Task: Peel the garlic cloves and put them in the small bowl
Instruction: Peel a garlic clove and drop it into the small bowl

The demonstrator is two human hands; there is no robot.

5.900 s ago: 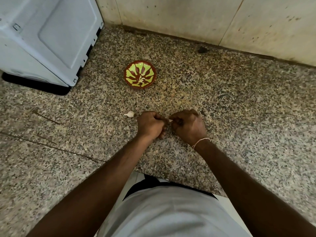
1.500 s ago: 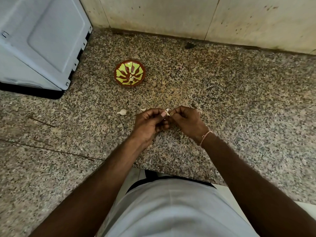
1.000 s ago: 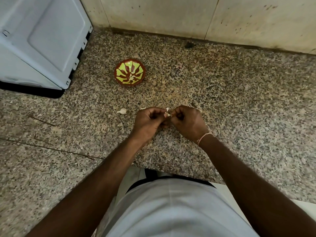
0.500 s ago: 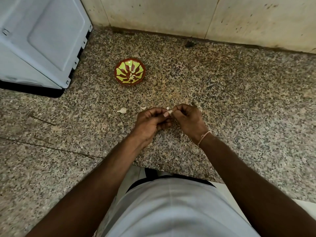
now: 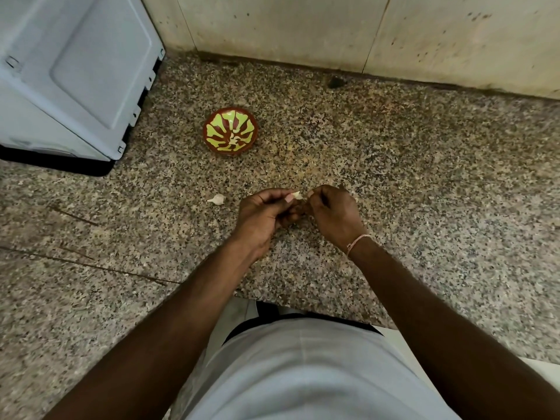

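Over a speckled granite surface (image 5: 394, 183), the person's two hands meet just in front of the body, fingertips almost touching. The left hand (image 5: 263, 213) has its fingers curled, and its thumb and forefinger pinch a small pale garlic clove (image 5: 296, 195), which pokes out toward the right. The right hand (image 5: 330, 213) is also curled, its thumb and forefinger closed at the clove's tip; whether they grip the clove itself or a strip of its skin is too small to tell. A thin pale band (image 5: 357, 241) circles the right wrist. A second garlic clove (image 5: 217, 199), still in its skin, lies on the surface just left of the left hand, apart from it. Farther back, well away from both hands, sits the small bowl (image 5: 231, 134), red-brown with a yellow-green pattern inside; a small pale bit shows near its centre, though it cannot be told whether that is garlic or part of the pattern. A large white appliance (image 5: 75, 74) stands at the far left corner, and stained pale wall tiles (image 5: 333, 28) rise behind the surface. The person's light shirt (image 5: 303, 374) fills the bottom of the view.
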